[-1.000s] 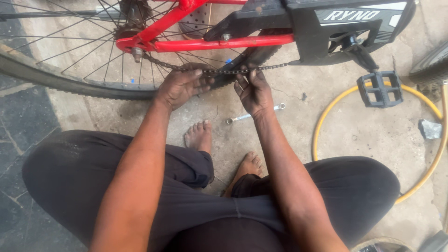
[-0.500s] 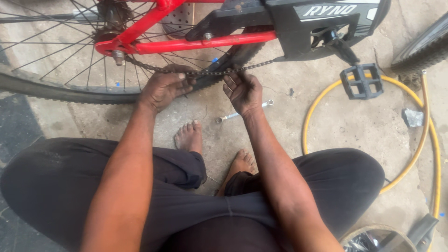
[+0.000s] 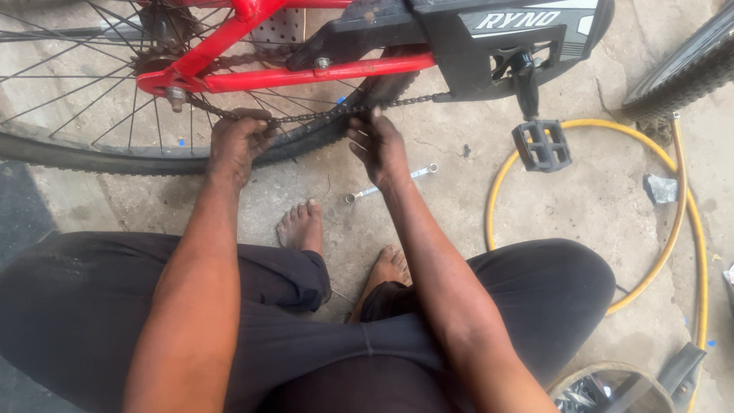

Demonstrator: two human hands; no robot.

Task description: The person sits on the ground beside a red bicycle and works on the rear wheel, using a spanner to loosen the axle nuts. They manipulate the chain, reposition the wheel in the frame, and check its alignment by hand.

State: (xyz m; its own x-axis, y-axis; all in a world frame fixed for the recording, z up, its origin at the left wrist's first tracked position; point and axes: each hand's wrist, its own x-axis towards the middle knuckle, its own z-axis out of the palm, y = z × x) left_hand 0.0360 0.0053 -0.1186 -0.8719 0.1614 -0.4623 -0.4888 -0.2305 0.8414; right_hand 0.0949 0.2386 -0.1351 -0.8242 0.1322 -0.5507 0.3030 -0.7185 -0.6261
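Gripping the bicycle chain (image 3: 313, 116) from below, the left hand (image 3: 235, 142) and the right hand (image 3: 380, 145) are each closed on its lower run, a short stretch apart. That chain hangs under the red frame tube (image 3: 306, 76), beside the rear wheel (image 3: 92, 145). Nearer, a small wrench (image 3: 390, 183) lies on the concrete floor (image 3: 566, 206), with a black pedal (image 3: 541, 145) and yellow hose (image 3: 673, 222) to the right.

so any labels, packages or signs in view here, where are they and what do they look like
Label on the chain guard: top centre-right, above the pedal; a slanted pale grey panel with white lettering on black plastic.
No packages, signs or screens.
Hands: the left hand and right hand both grip the chain below the red frame.
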